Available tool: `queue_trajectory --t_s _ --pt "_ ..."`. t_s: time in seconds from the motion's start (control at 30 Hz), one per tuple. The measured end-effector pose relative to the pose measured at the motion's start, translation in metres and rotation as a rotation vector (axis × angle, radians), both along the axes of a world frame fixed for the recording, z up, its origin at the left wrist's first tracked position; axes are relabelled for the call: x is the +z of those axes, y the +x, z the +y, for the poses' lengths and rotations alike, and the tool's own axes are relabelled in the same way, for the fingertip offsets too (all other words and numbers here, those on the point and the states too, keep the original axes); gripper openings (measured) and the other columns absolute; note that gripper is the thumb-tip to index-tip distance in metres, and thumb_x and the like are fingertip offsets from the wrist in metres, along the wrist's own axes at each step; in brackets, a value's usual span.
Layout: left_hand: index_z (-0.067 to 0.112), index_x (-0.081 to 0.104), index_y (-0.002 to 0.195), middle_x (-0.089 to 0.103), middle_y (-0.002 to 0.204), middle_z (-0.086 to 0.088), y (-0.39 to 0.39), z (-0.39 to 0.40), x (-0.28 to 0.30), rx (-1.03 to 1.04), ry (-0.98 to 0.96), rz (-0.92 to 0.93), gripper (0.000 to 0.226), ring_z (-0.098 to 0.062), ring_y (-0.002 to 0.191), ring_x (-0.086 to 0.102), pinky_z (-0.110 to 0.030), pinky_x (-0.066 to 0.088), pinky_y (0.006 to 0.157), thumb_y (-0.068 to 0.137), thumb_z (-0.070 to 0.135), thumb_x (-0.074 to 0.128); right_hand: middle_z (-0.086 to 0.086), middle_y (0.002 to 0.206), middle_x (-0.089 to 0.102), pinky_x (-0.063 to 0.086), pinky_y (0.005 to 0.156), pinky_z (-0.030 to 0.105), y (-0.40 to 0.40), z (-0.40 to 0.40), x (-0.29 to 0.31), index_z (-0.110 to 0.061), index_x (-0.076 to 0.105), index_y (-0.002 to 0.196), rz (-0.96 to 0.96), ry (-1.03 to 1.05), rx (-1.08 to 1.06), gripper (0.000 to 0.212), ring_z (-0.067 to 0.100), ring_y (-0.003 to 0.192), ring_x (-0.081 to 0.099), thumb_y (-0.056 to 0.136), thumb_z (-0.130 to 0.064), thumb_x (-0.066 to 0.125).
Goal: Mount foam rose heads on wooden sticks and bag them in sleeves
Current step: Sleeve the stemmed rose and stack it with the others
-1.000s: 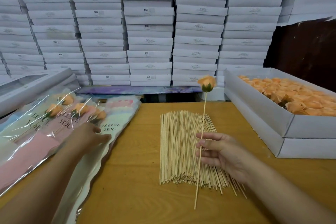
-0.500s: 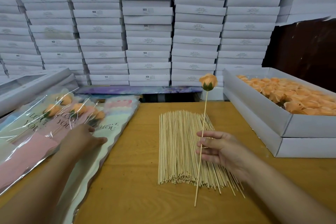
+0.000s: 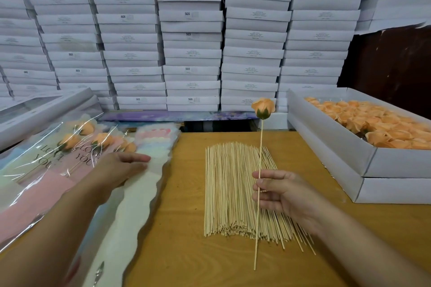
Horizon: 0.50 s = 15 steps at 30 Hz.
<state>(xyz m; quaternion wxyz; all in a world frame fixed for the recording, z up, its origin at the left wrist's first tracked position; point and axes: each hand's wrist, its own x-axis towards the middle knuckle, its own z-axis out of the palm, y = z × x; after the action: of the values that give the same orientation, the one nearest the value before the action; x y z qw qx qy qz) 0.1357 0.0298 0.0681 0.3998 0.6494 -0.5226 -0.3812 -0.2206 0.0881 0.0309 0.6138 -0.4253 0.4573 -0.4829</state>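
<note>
White cartons (image 3: 191, 30) wall the back; the wooden bench (image 3: 186, 251) carries a tray of loose foam heads (image 3: 382, 123) at right, a fan of sleeves (image 3: 144, 184) at left, spare sticks (image 3: 233, 189) between; the left hand (image 3: 121, 168) lies flat, fingers straight, on the top sleeve; the right hand (image 3: 279, 191) pinches a mounted rose (image 3: 263, 107) by its stick, upright above the spare sticks. Best to part the sleeve mouth first, then feed the stick in tail first, gently.

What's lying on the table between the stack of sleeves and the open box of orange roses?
In the head view, a bundle of wooden sticks lies on bare table between the sleeves and the box of rose heads.
</note>
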Motion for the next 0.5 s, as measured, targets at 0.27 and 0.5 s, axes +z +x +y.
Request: queue_trajectory --t_s 0.27,0.5 --pt "0.017 0.073 0.113 0.075 0.093 -0.009 -0.038 0.011 0.013 -0.140 0.008 0.290 0.044 -0.023 0.072 0.068 -0.028 0.059 0.060 0.091 -0.015 0.054 0.014 0.102 0.076 0.058 0.059 0.027 0.001 0.003 0.003 -0.008 0.076 0.099 0.035 0.010 0.039 0.036 0.023 0.076 0.075 0.064 -0.014 0.081" --pt "0.026 0.066 0.130 0.073 0.119 -0.010 -0.088 0.041 -0.008 -0.441 0.013 0.592 0.064 -0.030 0.082 0.072 -0.035 0.061 0.063 0.086 -0.018 0.054 0.011 0.111 0.075 0.058 0.059 0.027 0.003 0.007 0.007 -0.006 0.074 0.105 -0.009 -0.009 0.073 0.035 0.021 0.074 0.073 0.071 -0.011 0.078"
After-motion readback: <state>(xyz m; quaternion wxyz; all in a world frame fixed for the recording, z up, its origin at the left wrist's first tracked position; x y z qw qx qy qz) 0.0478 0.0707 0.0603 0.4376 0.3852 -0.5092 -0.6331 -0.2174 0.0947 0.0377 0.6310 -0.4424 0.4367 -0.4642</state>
